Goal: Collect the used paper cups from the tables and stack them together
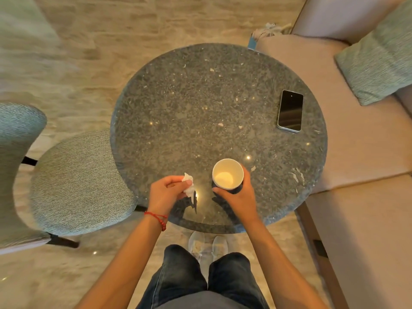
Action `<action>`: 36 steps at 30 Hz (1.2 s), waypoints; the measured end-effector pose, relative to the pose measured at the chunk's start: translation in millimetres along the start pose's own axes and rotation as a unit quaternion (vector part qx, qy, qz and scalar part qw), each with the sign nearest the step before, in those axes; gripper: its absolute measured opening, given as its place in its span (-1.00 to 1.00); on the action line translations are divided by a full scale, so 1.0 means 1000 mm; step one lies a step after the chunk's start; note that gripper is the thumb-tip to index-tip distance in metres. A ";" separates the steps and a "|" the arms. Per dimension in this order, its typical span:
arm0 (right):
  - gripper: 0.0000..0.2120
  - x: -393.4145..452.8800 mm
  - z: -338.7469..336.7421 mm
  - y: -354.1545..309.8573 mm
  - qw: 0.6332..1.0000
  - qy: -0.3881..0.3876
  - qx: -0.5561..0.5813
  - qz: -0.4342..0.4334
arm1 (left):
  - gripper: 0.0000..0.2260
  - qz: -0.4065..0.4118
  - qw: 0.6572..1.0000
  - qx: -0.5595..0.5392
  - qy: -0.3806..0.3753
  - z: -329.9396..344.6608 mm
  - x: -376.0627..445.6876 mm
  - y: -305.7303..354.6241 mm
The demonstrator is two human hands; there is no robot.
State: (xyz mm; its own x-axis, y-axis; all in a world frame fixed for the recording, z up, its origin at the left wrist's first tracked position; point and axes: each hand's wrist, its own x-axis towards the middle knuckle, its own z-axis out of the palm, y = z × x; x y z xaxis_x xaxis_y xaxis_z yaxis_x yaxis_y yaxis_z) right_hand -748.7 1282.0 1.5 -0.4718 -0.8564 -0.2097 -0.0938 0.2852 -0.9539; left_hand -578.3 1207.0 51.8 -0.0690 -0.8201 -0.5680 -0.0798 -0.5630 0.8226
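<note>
Right hand (pixel 239 195) wraps the paper cup (pixel 227 174), left hand (pixel 166 191) pinches a crumpled tissue (pixel 189 185); over-squeezing risks crushing the cup or spilling dregs.

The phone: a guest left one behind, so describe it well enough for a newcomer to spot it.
Start at the round dark speckled stone table beside the beige sofa. On its right side, near the sofa edge, lies the phone, flat, with its black screen up. It is the only flat, dark, glossy rectangle there, far from the paper cup.
</note>
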 end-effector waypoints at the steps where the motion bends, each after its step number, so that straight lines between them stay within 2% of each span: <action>1: -0.25 0.000 0.001 0.001 1.000 0.001 0.001 -0.002 | -0.92 -0.001 1.000 0.000 0.000 0.000 0.000 -0.001; 10: -0.35 -0.001 0.008 0.000 0.999 0.047 0.025 0.013 | -0.90 -0.005 1.000 -0.007 -0.003 0.001 0.001 0.004; 15: -0.38 -0.011 -0.003 -0.001 0.996 0.084 0.040 0.016 | -0.89 -0.008 0.999 0.008 -0.032 0.012 0.006 0.009; 27: -0.35 -0.073 -0.068 0.012 0.957 0.281 0.069 0.022 | -0.90 0.000 0.970 0.126 -0.206 0.101 -0.016 0.001; 36: -0.35 -0.173 -0.143 0.049 0.881 0.458 0.095 0.070 | -0.89 0.000 0.913 0.199 -0.356 0.192 -0.099 -0.039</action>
State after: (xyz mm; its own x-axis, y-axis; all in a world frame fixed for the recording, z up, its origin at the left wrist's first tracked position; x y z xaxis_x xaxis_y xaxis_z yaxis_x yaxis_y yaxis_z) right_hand -796.9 1506.1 21.9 -0.9847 -0.0877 -0.1506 0.1297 0.2082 -0.9694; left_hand -759.8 1329.9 70.7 -0.6874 -0.4656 -0.5574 -0.4246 -0.3651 0.8285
